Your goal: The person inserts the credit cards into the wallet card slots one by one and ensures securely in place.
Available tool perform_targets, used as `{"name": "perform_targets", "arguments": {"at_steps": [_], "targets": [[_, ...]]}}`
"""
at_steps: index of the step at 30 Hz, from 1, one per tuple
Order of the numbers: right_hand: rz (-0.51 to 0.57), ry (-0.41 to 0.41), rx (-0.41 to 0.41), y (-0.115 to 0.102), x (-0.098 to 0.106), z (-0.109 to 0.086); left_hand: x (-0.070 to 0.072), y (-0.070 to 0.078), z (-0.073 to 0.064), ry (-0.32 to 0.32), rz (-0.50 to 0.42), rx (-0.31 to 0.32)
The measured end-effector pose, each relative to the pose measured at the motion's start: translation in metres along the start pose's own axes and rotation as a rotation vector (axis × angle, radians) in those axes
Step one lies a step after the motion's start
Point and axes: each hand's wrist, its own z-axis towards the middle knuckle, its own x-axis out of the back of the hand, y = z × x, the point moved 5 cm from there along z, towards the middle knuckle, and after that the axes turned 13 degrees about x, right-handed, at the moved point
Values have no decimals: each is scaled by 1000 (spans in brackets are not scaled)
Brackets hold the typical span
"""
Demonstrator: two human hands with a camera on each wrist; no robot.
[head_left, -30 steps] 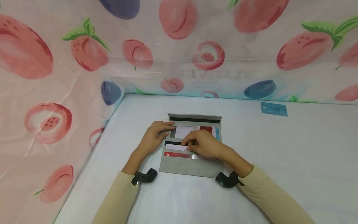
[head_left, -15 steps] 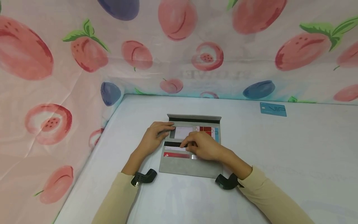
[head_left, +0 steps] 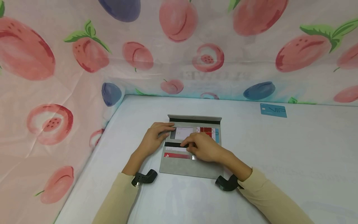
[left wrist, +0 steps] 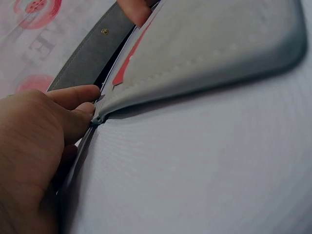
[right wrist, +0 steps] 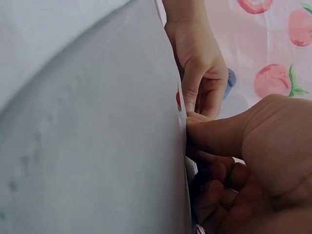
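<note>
A grey wallet (head_left: 179, 168) lies unfolded on the white table. Fairly straight fingers of my left hand (head_left: 153, 137) rest on its left edge, beside the window pocket; the left wrist view shows the thumb near the fold. My right hand (head_left: 206, 147) has curled fingers and pinches the top of a white card (head_left: 175, 149), whose upper strip shows above its slot. Below it a red card (head_left: 176, 155) sits in another slot. In the right wrist view the thumb and bent fingers meet at the slot's edge, and the held part of the card is mostly hidden.
The window pocket holds another white card (head_left: 183, 133). Beside it are a red-and-white card (head_left: 205, 130) and a strip of blue card (head_left: 217, 135). A blue VIP card (head_left: 273, 110) lies at the back right. Fruit-printed cloth (head_left: 156, 31) rises behind and left.
The white card has slid lower into its slot, so its lettering is now mostly covered. The right hand has shifted slightly down with it; the left hand has stayed in place.
</note>
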Motion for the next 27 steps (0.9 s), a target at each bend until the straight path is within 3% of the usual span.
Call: {"name": "perform_targets", "arguments": {"at_steps": [12,19,27], "targets": [[-43,-14,8,-1,0,1,0,0,0,4,-6,-3],[-53,19,-40,-2,4,1,0,1,0,6,0,-1],[-88,30,-27,-1,3,0,0,0,-1,6,4,4]]}}
